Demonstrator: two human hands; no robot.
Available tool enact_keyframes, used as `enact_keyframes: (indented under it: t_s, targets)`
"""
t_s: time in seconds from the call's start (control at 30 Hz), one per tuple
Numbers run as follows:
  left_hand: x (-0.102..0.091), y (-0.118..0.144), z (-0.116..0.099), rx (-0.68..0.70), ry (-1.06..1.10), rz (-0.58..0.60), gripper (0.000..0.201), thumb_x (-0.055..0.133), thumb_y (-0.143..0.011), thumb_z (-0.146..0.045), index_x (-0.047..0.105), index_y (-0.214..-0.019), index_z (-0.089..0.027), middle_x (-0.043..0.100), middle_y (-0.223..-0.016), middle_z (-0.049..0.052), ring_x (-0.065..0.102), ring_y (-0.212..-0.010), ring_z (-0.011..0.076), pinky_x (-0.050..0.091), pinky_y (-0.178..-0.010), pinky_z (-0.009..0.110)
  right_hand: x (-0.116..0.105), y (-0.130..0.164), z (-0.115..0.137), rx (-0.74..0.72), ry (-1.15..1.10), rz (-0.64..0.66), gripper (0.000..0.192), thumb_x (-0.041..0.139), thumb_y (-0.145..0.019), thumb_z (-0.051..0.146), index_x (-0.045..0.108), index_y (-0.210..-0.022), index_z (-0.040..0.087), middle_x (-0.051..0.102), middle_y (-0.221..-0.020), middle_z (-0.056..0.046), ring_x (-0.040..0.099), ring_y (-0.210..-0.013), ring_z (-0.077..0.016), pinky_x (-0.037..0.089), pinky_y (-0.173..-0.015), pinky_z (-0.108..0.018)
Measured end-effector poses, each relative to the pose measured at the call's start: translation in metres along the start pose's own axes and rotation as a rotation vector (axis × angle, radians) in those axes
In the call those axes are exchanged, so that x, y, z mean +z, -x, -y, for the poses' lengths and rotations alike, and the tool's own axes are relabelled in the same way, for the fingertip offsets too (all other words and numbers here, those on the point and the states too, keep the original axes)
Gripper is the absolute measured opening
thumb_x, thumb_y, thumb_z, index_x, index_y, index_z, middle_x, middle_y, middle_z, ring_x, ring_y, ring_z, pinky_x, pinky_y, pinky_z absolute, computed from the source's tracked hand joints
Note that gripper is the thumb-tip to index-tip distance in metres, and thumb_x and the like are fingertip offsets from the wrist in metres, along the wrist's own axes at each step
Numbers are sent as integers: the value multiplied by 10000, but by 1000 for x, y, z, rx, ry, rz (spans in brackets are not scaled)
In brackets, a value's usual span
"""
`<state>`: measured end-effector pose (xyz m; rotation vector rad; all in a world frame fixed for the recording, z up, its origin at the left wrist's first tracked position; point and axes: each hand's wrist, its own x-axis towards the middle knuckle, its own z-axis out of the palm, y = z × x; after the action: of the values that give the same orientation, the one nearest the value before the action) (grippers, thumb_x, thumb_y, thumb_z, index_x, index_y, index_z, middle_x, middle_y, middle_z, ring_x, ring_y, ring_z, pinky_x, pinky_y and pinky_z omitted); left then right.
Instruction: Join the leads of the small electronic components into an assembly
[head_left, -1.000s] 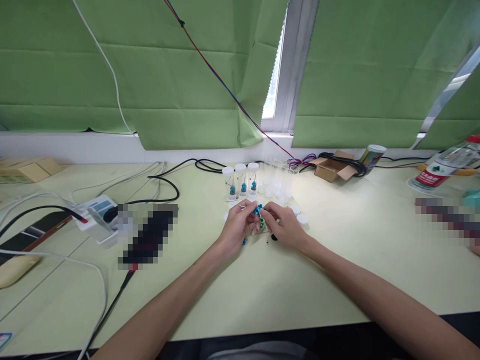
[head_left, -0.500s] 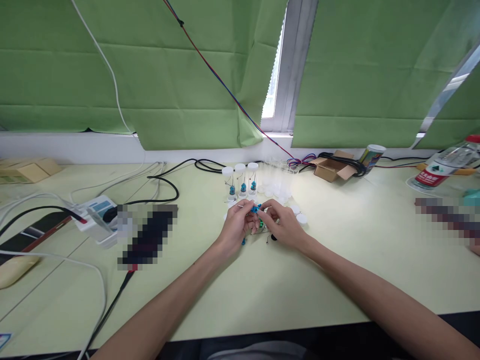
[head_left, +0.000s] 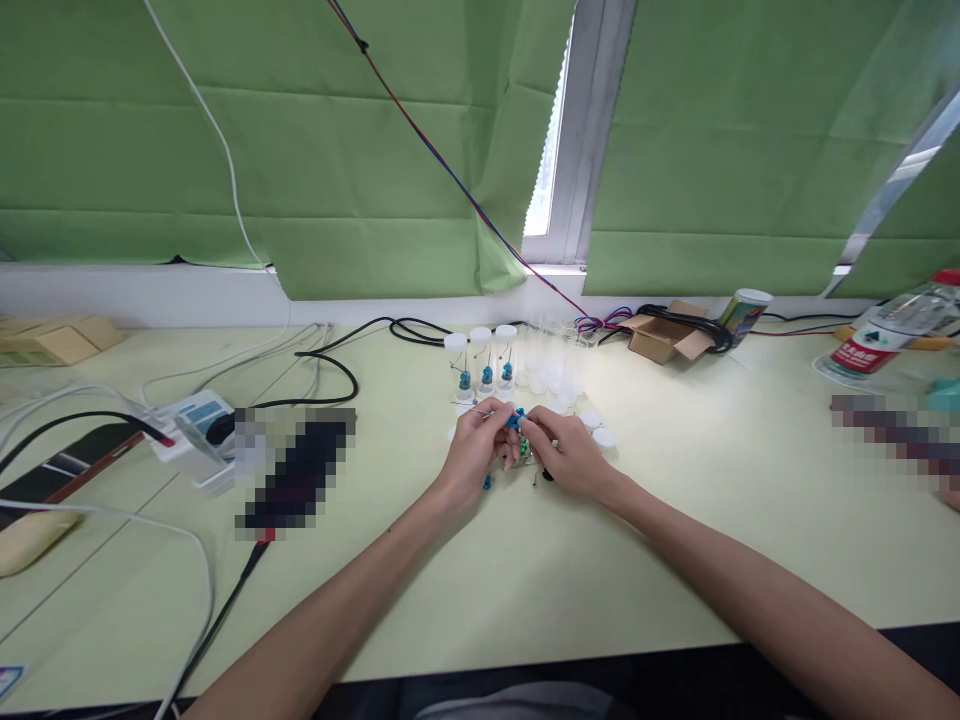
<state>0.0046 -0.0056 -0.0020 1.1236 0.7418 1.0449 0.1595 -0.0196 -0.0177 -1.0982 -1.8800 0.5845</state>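
Between the fingertips of my left hand (head_left: 474, 440) is a small bright blue piece (head_left: 514, 418), too small to name more exactly. My right hand (head_left: 564, 444) closes its thumb and fingers on the right side of the same piece. Under the hands lie a small green part (head_left: 524, 447) and a black part (head_left: 548, 475), both partly hidden. Another blue part (head_left: 487, 482) rests by my left wrist. Just beyond stand three clear tubes with white caps (head_left: 481, 338), each with a teal-blue part and thin wire inside.
Several clear tubes (head_left: 553, 365) stand behind my right hand, with loose white caps (head_left: 603, 438) beside it. A cardboard box (head_left: 660, 338), black cable and a printed can (head_left: 746, 312) are at the back right. A power strip (head_left: 191, 430) and cables occupy the left; a bottle (head_left: 870, 340) lies right.
The fingers of my right hand have shifted slightly and closed in more on the blue piece. My left hand stays almost in place. Nothing else has visibly moved.
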Motion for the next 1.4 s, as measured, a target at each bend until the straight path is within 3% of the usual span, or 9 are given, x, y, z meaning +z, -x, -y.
enact_keyframes:
  t_s: [0.2, 0.33, 0.5, 0.7, 0.93, 1.17, 1.27, 1.4]
  targets:
    - [-1, -1, 2, -6, 6, -7, 267, 622, -844, -420, 525, -741, -194, 514, -570, -24, 510, -496, 107, 394, -447, 220, 1, -1, -3, 7, 39, -7, 353, 380, -1001, 358, 432, -688, 204, 479, -556, 48, 415, -508, -104, 331, -565, -253]
    - [0, -2, 1, -11, 28, -23, 253, 637, -830, -408, 531, -753, -191, 526, -579, -19, 518, -504, 110, 391, -441, 217, 1, 0, -3, 37, 4, -19, 223, 435, -978, 382, 519, -871, 207, 484, -554, 63, 423, -504, -110, 340, -544, -242]
    - [2, -1, 0, -15, 25, -46, 234, 641, -823, -392, 537, -763, -191, 546, -603, -17, 509, -497, 102, 393, -435, 214, 1, 2, -2, 9, -37, -6, 153, 506, -938, 337, 488, -1018, 209, 498, -555, 81, 434, -499, -111, 362, -547, -234]
    - [1, -1, 3, 5, -12, -27, 255, 634, -831, -418, 538, -761, -192, 537, -595, -20, 509, -499, 101, 395, -438, 214, 1, 2, -1, -10, -22, -12, 94, 470, -947, 297, 494, -925, 209, 455, -549, 78, 390, -494, -108, 327, -530, -236]
    - [0, -1, 3, 28, -55, -7, 253, 617, -849, -412, 533, -758, -192, 523, -569, -24, 509, -483, 104, 398, -452, 225, -1, 0, 3, -15, -43, 21, 228, 387, -991, 319, 485, -815, 210, 510, -562, 52, 456, -505, -113, 363, -567, -244]
    - [2, 0, 2, 9, -55, -13, 246, 618, -849, -397, 517, -754, -194, 526, -555, -24, 507, -470, 105, 391, -444, 222, 0, -1, 0, 9, 38, -2, 375, 337, -1009, 341, 397, -662, 212, 481, -540, 48, 416, -492, -106, 340, -569, -257]
    - [1, -1, 2, 3, -14, -21, 237, 623, -843, -391, 524, -762, -192, 514, -554, -27, 512, -480, 106, 389, -438, 219, 0, -1, -1, 30, 18, -18, 310, 374, -999, 356, 469, -742, 209, 485, -548, 55, 421, -498, -107, 345, -560, -252]
    - [0, -1, 1, -7, 44, -40, 228, 639, -828, -385, 530, -780, -190, 550, -604, -17, 520, -490, 103, 389, -428, 215, 1, 1, -2, 2, -36, -25, 184, 502, -944, 386, 508, -992, 208, 508, -566, 69, 447, -512, -115, 370, -551, -242]
